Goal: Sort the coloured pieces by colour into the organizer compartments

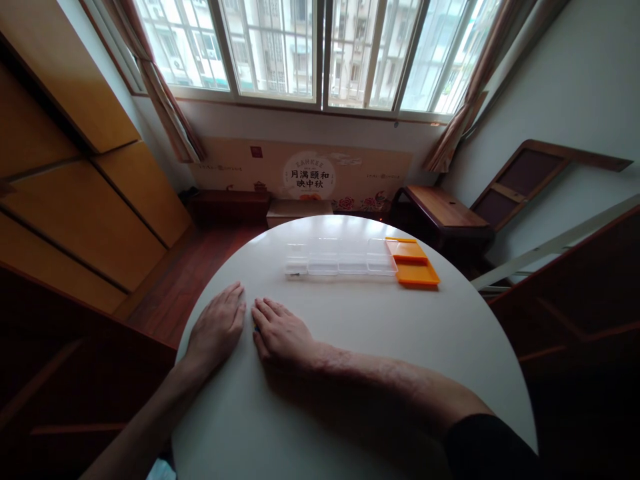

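My left hand [219, 325] lies flat near the left edge of the white round table [370, 313], fingers stretched out and held together. Just right of it, my right hand [283, 332] rests low on the tabletop with its fingers bent over. A tiny bit of blue and yellow shows under those fingers; the rest is hidden, so its kind cannot be made out. Farther back stands a clear plastic compartment tray [353, 268], a small dark thing in its front left compartment. Touching its right end is an orange two-part tray [417, 273].
A wooden chair [445, 207] stands beyond the table at the right. Low boxes [300, 212] sit under the barred window, before a printed banner [225, 157]. Wooden cabinets [135, 193] line the left side. A bluish-white item [161, 470] shows below the table's left edge.
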A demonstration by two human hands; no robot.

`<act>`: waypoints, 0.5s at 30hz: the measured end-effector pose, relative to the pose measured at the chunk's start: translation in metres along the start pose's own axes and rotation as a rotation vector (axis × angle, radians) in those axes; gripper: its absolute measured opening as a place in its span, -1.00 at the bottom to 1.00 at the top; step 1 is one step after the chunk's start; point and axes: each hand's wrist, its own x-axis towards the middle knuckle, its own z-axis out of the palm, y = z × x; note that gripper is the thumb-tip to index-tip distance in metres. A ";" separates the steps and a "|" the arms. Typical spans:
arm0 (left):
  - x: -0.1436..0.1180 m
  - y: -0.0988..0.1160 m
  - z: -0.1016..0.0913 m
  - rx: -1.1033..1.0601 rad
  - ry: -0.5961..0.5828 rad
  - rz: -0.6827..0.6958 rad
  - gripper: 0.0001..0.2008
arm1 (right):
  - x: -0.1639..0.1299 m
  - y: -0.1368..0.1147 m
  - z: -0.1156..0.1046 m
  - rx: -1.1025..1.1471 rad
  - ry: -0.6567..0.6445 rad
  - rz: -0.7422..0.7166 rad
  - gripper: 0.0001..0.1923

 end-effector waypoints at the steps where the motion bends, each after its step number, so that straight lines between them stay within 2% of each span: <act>1: -0.001 -0.001 0.001 -0.003 -0.001 0.000 -0.43 | 0.002 -0.002 0.002 0.000 0.000 -0.005 -0.40; 5: -0.003 -0.004 0.002 -0.011 0.006 0.001 -0.43 | 0.007 -0.003 0.006 0.030 0.003 -0.019 -0.36; 9: -0.004 -0.001 -0.001 -0.010 0.019 0.000 -0.45 | 0.006 0.003 0.000 0.115 -0.022 -0.033 -0.31; 12: -0.004 0.004 -0.005 -0.007 0.010 0.000 -0.46 | -0.003 0.014 -0.015 0.189 -0.014 -0.016 -0.31; 15: -0.004 0.010 -0.009 -0.011 -0.024 -0.013 -0.45 | -0.029 0.037 -0.041 0.212 -0.007 -0.015 -0.30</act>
